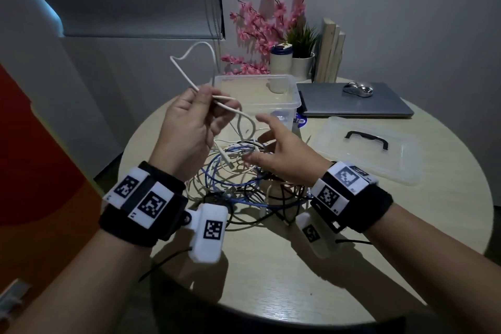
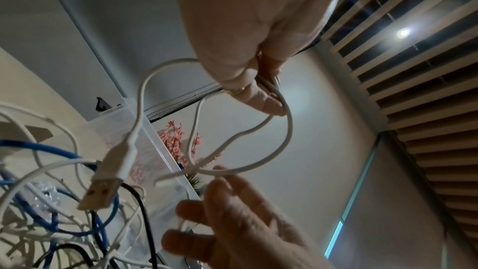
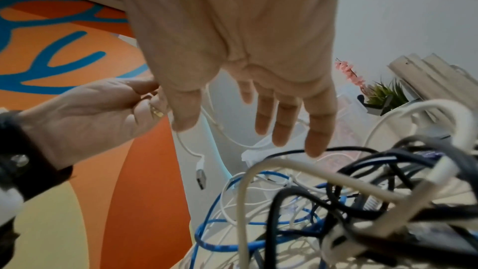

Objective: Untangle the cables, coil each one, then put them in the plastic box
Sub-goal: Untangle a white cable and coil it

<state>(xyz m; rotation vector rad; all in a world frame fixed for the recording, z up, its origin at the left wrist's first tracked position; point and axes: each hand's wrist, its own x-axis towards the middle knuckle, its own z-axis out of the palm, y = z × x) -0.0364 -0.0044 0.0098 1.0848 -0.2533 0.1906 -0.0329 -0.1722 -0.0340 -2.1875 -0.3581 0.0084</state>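
Note:
My left hand (image 1: 208,99) is raised over the table and pinches a thin white USB cable (image 1: 181,65) between thumb and fingers. The cable loops up above the hand and down below it (image 2: 287,130), and its USB plug (image 2: 102,190) dangles free over the pile. My right hand (image 1: 267,138) hovers just right of it with fingers spread, holding nothing (image 3: 261,114). Under both hands lies a tangle of blue, white and black cables (image 1: 238,187). The clear plastic box (image 1: 254,79) stands open just behind the tangle.
The box's clear lid (image 1: 371,144) with a black handle lies to the right. A closed laptop (image 1: 352,106) with a mouse (image 1: 357,88) on it sits at the back right. Pink flowers (image 1: 260,30) and a potted plant (image 1: 302,43) stand behind the box. The table is round.

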